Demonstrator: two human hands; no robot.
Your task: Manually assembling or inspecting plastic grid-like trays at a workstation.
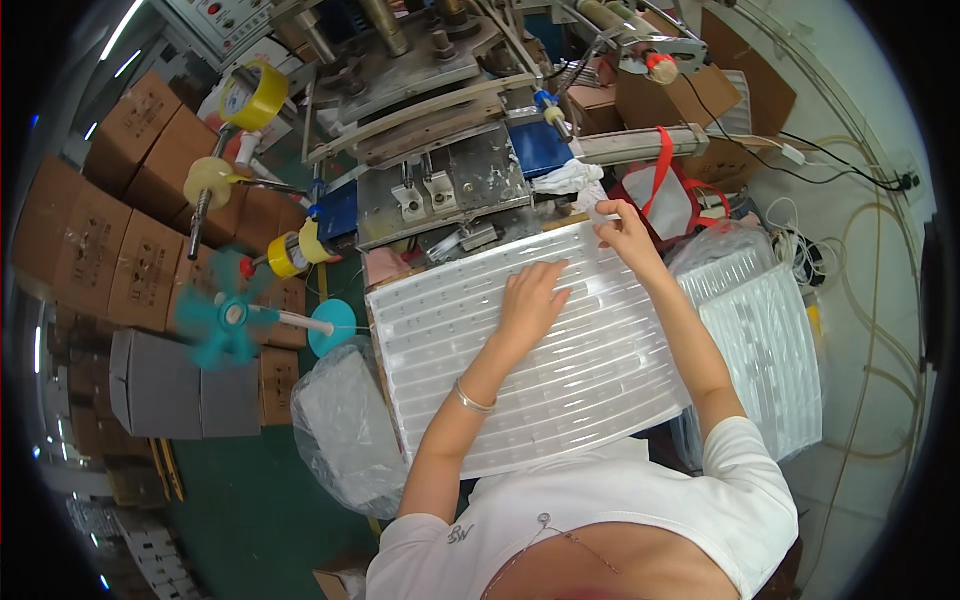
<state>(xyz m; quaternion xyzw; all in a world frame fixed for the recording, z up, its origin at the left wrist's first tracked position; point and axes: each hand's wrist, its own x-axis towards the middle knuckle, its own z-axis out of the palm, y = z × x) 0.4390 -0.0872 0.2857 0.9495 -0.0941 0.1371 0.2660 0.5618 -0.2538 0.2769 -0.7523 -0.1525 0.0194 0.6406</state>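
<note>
A large clear plastic sheet (560, 390) with many long parallel channels lies in front of me, covering most of the work surface. My left hand (532, 298) rests flat on its far middle part, fingers stretched out. At the far right corner of the sheet, my right hand (628, 238) is closed with thumb and forefinger together. What sits between those fingertips is too small to make out. Just beyond the sheet's far edge is the metal bed (500, 170) of a press machine, with small metal clamps (438, 190) on it.
A plastic-wrapped stack of ridged trays (770, 350) stands at right, a bagged bundle (345, 430) at left. Beyond it are a turquoise fan (235, 315), yellow film rolls (255, 95) and cardboard boxes (90, 240). A red-strapped bag (655, 195) lies past my right hand.
</note>
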